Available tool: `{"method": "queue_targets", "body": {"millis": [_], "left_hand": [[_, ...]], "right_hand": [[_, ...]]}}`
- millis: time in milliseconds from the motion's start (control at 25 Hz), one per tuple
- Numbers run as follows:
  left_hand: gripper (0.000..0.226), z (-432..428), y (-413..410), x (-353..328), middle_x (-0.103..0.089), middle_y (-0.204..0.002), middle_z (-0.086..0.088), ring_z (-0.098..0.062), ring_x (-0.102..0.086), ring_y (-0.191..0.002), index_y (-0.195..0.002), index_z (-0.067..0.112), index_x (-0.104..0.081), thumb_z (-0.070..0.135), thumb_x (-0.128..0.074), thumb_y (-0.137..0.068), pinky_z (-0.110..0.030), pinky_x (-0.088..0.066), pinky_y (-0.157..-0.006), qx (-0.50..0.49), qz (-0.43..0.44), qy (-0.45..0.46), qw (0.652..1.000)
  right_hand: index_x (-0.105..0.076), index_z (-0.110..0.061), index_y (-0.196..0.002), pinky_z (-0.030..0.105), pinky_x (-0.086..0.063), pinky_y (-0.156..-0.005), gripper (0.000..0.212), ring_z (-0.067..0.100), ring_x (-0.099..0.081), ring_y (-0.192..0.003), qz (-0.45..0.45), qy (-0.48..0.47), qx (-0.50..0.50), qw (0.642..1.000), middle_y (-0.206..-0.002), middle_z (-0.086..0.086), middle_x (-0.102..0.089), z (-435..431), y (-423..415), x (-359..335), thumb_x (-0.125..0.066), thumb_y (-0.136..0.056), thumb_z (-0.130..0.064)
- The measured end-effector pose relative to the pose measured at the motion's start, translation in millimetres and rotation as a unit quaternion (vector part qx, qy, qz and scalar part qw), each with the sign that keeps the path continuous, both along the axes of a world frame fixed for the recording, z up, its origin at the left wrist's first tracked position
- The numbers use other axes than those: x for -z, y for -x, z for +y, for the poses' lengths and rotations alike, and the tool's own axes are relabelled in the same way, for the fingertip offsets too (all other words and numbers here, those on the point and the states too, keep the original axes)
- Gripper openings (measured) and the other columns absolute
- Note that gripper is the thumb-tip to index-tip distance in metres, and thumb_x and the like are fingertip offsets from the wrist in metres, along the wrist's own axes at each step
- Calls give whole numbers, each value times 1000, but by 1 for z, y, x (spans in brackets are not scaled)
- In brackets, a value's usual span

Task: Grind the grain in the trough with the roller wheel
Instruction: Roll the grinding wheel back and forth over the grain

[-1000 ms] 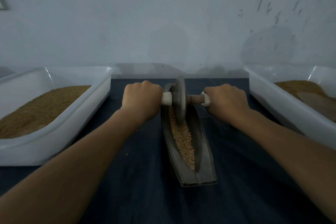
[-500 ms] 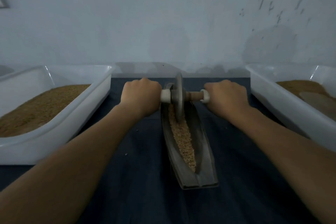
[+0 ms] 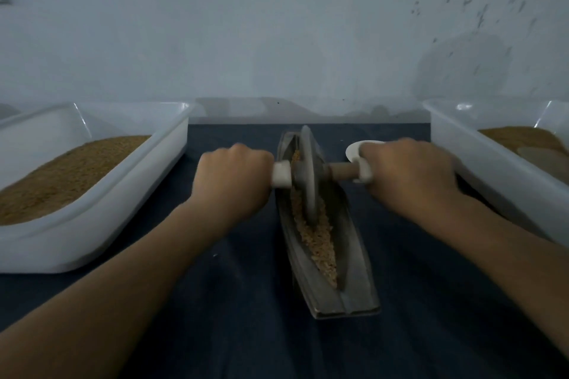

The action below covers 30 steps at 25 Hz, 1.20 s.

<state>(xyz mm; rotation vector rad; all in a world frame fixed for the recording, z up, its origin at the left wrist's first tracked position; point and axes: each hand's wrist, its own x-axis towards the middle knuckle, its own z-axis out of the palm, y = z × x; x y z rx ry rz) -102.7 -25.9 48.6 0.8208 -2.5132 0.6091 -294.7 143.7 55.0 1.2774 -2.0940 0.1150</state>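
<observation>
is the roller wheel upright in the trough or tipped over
Upright: the roller wheel stands on edge in the trough, its lower rim down in the grain.

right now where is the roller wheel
In the head view, the roller wheel stands upright in the far half of the trough at centre, between the left hand and the right hand that grip its axle.

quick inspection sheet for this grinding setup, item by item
surface: dark cloth covers the table, a few pale specks on it
job's things: roller wheel stands upright in the trough; grain lies along the groove
clutter: left tub and right tub, white, both holding brown meal
hands: left hand and right hand each grip one end of the axle
cables: nothing seen
surroundings: pale, scuffed wall behind
</observation>
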Motion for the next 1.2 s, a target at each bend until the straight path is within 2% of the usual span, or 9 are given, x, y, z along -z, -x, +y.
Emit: {"method": "queue_targets", "body": {"millis": [160,320,440,600,720,840,1000,1120,1200], "left_hand": [[10,-18,26,-15,-52,-80,1,-22,-48,-68,-96,23,-63,29,-58,-90,-35,-37,-62,-36,-19,-95,995],[40,13,-24,4,-18,-58,12,-7,-11,-46,-67,32,-38,40,-77,-64,-22,-15,-45,75,19,24,997],[63,21,-32,1,-11,-54,12,-6,0,-46,-65,31,-24,32,-83,-45,-15,-6,-49,111,39,37,992],[15,-6,14,-10,-39,-67,5,-20,-45,-54,-79,23,-53,30,-66,-82,-30,-29,-51,-6,-6,-10,1000],[10,-19,32,-21,-58,-86,-1,-26,-58,-76,-94,22,-61,31,-60,-89,-36,-37,-63,-33,-25,-84,996],[22,-5,1,0,-40,-63,8,-13,-30,-49,-74,30,-48,37,-67,-79,-30,-28,-50,18,4,-26,999],[56,12,-24,0,-5,-57,13,-5,2,-46,-61,34,-27,42,-80,-45,-15,-6,-47,107,21,71,992],[12,-1,6,-4,-29,-61,8,-15,-31,-48,-78,29,-59,34,-70,-75,-30,-29,-47,24,-28,-4,999],[11,-15,27,-19,-45,-76,3,-23,-53,-69,-97,26,-64,30,-61,-87,-35,-39,-60,-15,-31,-79,996]], "right_hand": [[-59,-27,-96,33,-47,-64,14,23,-60,-79,-79,-84,42,992,-88,-1,-61,-37,9,-21,-55,-101,-40],[-49,-31,-76,21,-17,-44,17,10,-33,-46,-12,-28,-49,998,-58,-13,-28,29,-12,-4,-56,-82,-46],[-43,-35,-76,18,-16,-46,19,16,-38,-42,-50,-5,-74,996,-55,-15,-25,52,-15,6,-42,-76,-54],[-58,-30,-89,28,-32,-53,7,22,-56,-70,-71,-35,34,996,-77,-7,-56,-15,-1,-4,-57,-93,-36],[-60,-29,-96,32,-41,-65,7,23,-62,-84,-107,-89,41,990,-94,-2,-65,-45,12,-21,-59,-98,-35],[-49,-30,-78,26,-26,-48,18,14,-46,-57,-28,-63,-3,998,-69,-10,-47,-7,5,-8,-56,-90,-42],[-38,-32,-71,18,-13,-47,18,16,-33,-41,-20,6,-65,998,-55,-14,-24,37,-8,13,-42,-76,-49],[-48,-29,-75,23,-21,-47,12,13,-37,-52,-35,-18,12,999,-63,-11,-39,-1,0,4,-56,-82,-35],[-52,-29,-83,29,-37,-57,12,18,-53,-69,-84,-64,36,994,-78,-8,-54,-34,7,-11,-60,-92,-34]]}}
